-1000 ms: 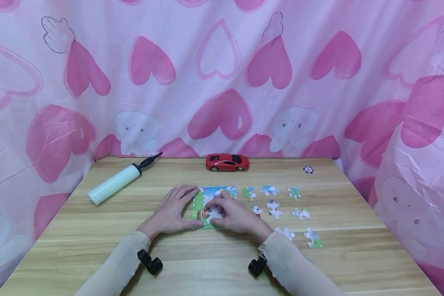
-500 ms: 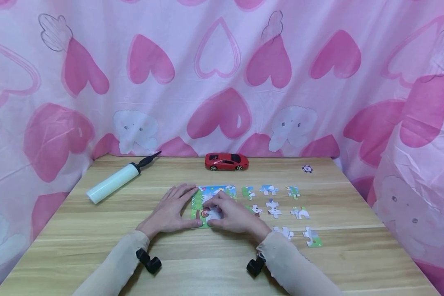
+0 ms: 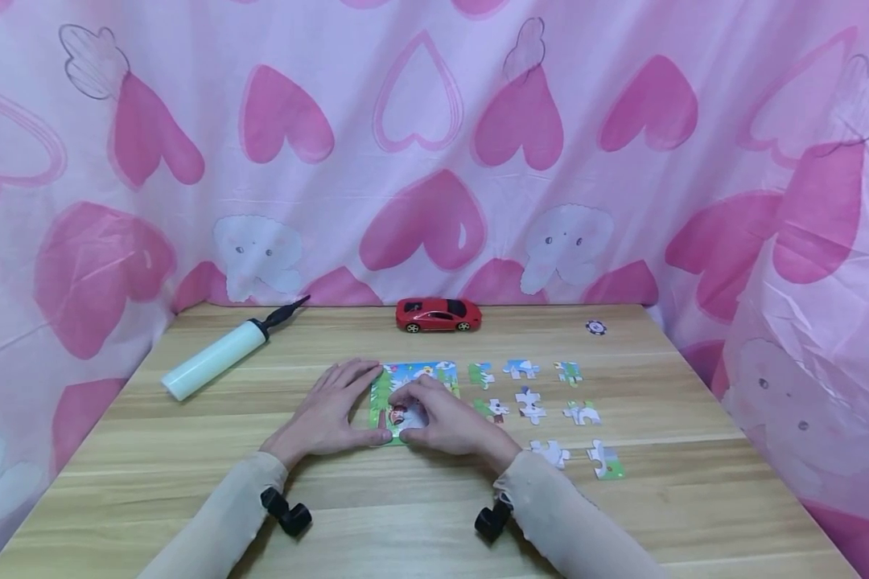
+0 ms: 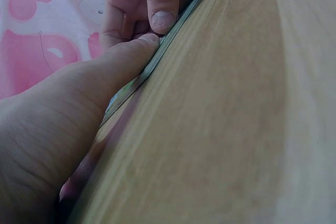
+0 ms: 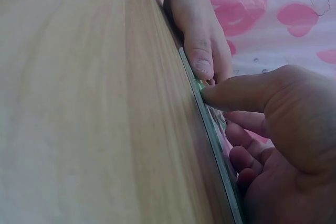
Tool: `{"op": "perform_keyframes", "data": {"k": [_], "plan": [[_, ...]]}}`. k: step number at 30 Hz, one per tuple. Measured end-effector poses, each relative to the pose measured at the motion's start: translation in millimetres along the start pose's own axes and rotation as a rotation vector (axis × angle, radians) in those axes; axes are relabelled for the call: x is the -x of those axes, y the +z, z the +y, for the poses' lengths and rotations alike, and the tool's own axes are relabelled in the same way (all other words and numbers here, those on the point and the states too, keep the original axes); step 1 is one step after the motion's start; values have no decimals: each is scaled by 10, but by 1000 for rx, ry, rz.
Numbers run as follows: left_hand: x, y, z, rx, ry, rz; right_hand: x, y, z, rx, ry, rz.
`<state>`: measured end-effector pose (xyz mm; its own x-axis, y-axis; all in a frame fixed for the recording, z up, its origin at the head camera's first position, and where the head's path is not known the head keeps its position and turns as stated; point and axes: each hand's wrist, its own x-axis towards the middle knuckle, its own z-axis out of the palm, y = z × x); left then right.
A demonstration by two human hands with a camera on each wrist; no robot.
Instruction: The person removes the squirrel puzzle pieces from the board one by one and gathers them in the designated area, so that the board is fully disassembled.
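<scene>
Head view: left hand [image 3: 331, 412] flat, steadying thin, light puzzle board [image 3: 413, 378] (grip edges); right hand [image 3: 445, 420] fingertips press a piece.

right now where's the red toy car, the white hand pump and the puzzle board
red toy car [image 3: 438, 314], head view, on its roof
white hand pump [image 3: 213, 360], head view, mid-barrel
puzzle board [image 3: 422, 372], head view, top strip
</scene>
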<state>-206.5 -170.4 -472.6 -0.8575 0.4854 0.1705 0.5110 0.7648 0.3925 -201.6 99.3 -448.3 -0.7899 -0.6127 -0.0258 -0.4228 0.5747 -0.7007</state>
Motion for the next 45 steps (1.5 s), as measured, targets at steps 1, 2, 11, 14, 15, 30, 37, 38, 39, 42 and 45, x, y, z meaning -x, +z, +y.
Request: {"op": "perform_keyframes", "data": {"k": [1,2,11,14,15,30,37,38,39,42,45], "plan": [[0,-1,0,-1,0,0,-5,4,-3,-12,2,0],[1,-2,1,-1,-1,-1,-9,7,-6,-25,4,1],[13,-13,11,10,-2,0,-39,16,-7,-64,18,2],[16,-14,7,18,2,3,-45,17,-4,-59,22,3],[18,-14,4,20,3,3,-45,17,-5,-58,25,3],[11,-19,-10,9,5,1,-53,21,-29,-55,42,25],[8,-21,-4,8,7,4,-55,20,-28,-38,32,41],[7,-19,-2,8,7,2,-54,20,-27,-30,30,45],[6,-16,-3,8,6,1,-53,21,-26,-20,29,49],[2,-4,-8,8,4,-4,-48,22,-26,5,30,61],[0,7,-19,8,-2,-8,-42,23,-30,16,32,80]]}}
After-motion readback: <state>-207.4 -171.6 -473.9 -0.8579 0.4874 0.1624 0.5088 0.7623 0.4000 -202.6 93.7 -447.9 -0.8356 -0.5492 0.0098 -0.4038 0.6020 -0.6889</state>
